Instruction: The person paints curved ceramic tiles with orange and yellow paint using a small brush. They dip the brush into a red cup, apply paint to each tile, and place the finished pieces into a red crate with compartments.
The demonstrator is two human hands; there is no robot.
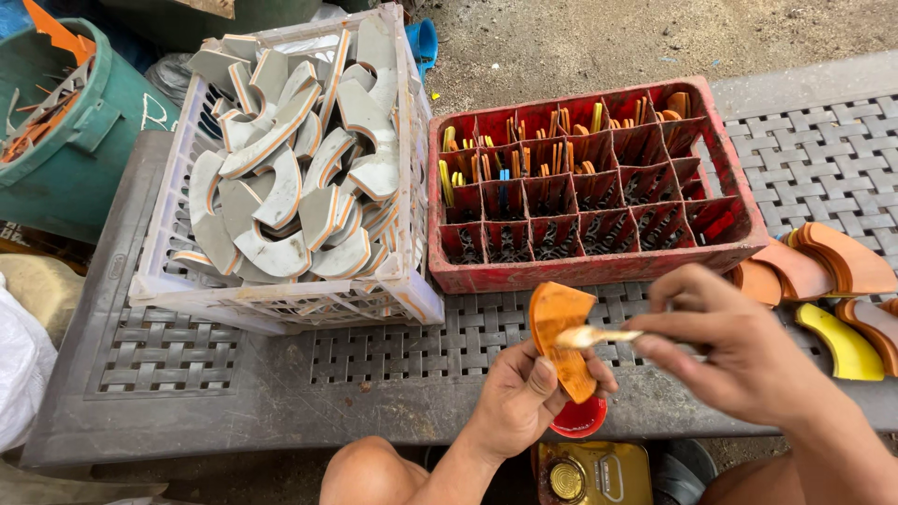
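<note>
One head-worn camera looks steeply down from close above the grey woven plastic surface — facing forward over the person's knees, hands at the lower edge.

The orange curved piece looks smooth and slightly glossy, the red divided crate is worn, scuffed plastic, the white lattice crate is grimy plastic, and the grey woven-pattern bench is matt moulded plastic.

metal can | bottom centre | yellow, rectangular | possibly round-capped
</note>
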